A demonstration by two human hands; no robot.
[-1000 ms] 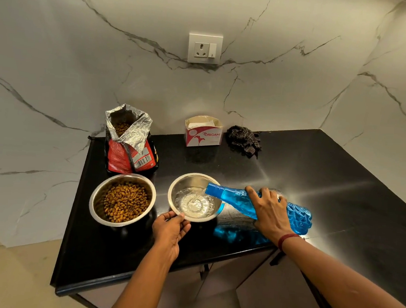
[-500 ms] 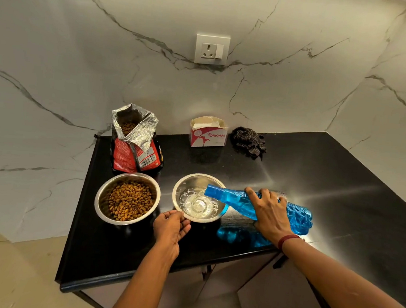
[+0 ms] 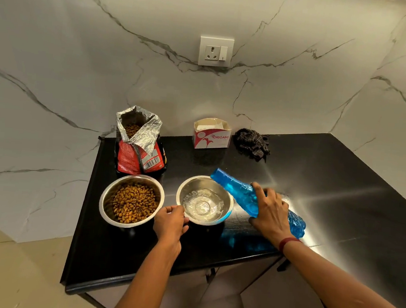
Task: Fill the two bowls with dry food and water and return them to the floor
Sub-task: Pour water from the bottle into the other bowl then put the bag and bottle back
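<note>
Two steel bowls stand side by side on the black counter (image 3: 341,190). The left bowl (image 3: 131,200) is heaped with brown dry food. The right bowl (image 3: 204,199) holds a shallow pool of water. My left hand (image 3: 170,222) pinches that bowl's near-left rim. My right hand (image 3: 269,215) grips a blue plastic bottle (image 3: 240,192) around its middle; the bottle is tilted with its open mouth raised above the bowl's far right rim, and no stream shows. An open red food bag (image 3: 140,146) with foil lining stands behind the food bowl.
A small red-and-white carton (image 3: 212,136) and a crumpled dark cloth (image 3: 252,143) sit against the marble back wall. A wall socket (image 3: 215,51) is above them. The counter ends at the left and front; beige floor (image 3: 2,271) lies below left, cabinet doors under the front edge.
The bottle's mouth has lifted up and away from the water bowl, and the stream has stopped. My left hand stays on the bowl's rim.
</note>
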